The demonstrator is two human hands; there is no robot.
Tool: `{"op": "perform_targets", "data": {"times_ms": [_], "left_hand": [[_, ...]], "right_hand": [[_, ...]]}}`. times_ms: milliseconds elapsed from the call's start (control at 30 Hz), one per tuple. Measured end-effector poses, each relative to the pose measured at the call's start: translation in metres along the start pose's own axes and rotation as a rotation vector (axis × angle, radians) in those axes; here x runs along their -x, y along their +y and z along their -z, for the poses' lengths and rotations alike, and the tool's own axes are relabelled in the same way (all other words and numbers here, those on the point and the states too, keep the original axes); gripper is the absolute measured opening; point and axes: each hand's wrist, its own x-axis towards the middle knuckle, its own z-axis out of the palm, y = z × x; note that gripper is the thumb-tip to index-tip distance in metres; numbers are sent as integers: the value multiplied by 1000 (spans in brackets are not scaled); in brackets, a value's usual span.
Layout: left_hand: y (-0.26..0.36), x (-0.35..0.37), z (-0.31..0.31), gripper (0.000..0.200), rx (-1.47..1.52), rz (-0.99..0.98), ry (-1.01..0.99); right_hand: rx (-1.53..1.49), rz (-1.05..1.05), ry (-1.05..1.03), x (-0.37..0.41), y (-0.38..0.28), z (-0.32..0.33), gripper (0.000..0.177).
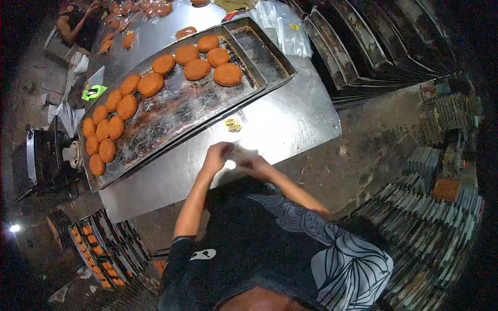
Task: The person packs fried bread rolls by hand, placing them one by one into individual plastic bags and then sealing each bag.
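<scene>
My left hand point(218, 155) and my right hand point(258, 166) are close together over the front part of the metal table, fingers curled inward. Between them they pinch a clear plastic bag point(239, 152), only faintly visible against the bright glare. A yellow printed label point(233, 125), seemingly on the bag, shows just beyond my fingers. Past the hands lies a large baking tray point(171, 111) with several round brown buns point(150, 84) along its left and far parts. Part of each hand's fingertips is blurred.
A second tray point(259, 52) sits under the first. Clear bags point(282, 26) lie at the table's far right; bagged buns point(128, 40) at the far left, near another person's arm point(67, 28). Stacked trays point(358, 46) stand right, and a loaded rack point(98, 249) lower left.
</scene>
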Motion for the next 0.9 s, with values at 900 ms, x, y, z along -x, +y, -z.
{"op": "perform_targets", "data": {"times_ms": [900], "left_hand": [[-16, 2, 178, 23, 1598, 336, 1137]], "right_hand": [[1002, -304, 471, -264, 42, 72, 50]]}}
